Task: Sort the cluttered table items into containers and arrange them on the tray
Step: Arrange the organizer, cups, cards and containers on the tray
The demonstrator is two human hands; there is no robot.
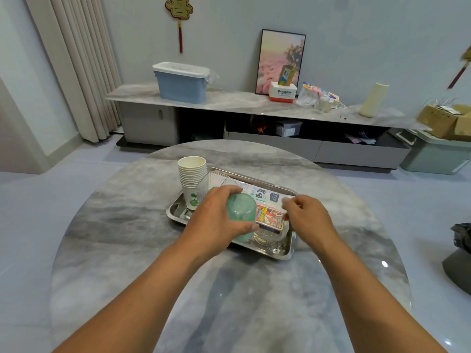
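Note:
A steel tray [175, 215] lies on the round marble table [127, 238]. My left hand [216, 215] grips a translucent green cup [240, 216], bottom up, over the tray's near side. My right hand [305, 215] pinches the edge of a red and orange packet [269, 217] that lies in the tray. A white tissue pack [262, 196] with printed characters rests behind it. At the tray's left end stands a stack of paper cups [191, 179], with a clear ribbed glass [211, 184] beside it. A clear glass dish [267, 238] sits under the packet at the near right.
A long low cabinet [254, 103] runs along the far wall, carrying a blue lidded bin [182, 81], a framed picture [280, 61] and small clutter. A green storage box [438, 154] stands at the right. A black bag [462, 238] sits beside the table's right edge.

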